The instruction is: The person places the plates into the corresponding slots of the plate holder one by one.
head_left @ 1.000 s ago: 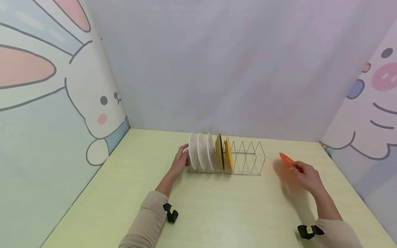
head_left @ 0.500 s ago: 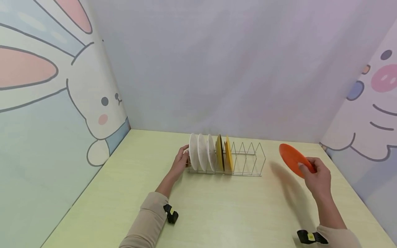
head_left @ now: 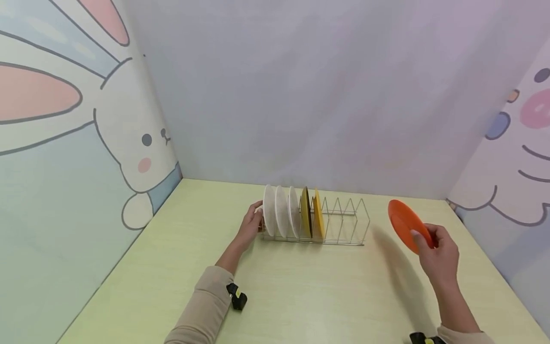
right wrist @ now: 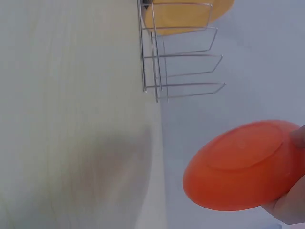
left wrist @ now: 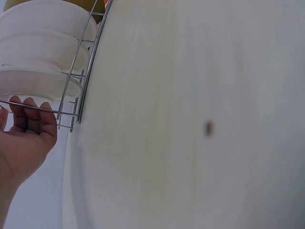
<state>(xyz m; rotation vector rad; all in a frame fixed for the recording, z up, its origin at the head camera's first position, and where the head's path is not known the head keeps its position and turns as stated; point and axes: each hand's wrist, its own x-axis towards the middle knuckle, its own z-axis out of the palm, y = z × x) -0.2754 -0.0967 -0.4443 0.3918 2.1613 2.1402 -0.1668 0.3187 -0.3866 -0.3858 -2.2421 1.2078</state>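
A wire dish rack [head_left: 343, 242] stands on the table with several plates upright in its left part: three white plates [head_left: 269, 210], a dark-yellow plate with a black side [head_left: 305, 212] and a yellow plate [head_left: 318, 215]. My left hand [head_left: 249, 225] holds the rack's left end; in the left wrist view its fingers [left wrist: 33, 117] curl at the end wire. Right of the rack, my right hand [head_left: 440, 253] pinches an orange plate [head_left: 406, 224] by its edge, tilted and raised above the table. In the right wrist view the orange plate [right wrist: 238, 167] hides part of that hand.
The right slots of the rack [right wrist: 190, 57] hold no plates. The pale table [head_left: 318, 291] ends at a curtain-like back wall [head_left: 301, 95], with cartoon-printed side walls at left [head_left: 56, 205] and right [head_left: 520, 191].
My right hand has lifted the orange plate from low over the table and turned it so its face shows. The left hand and the rack have stayed in place.
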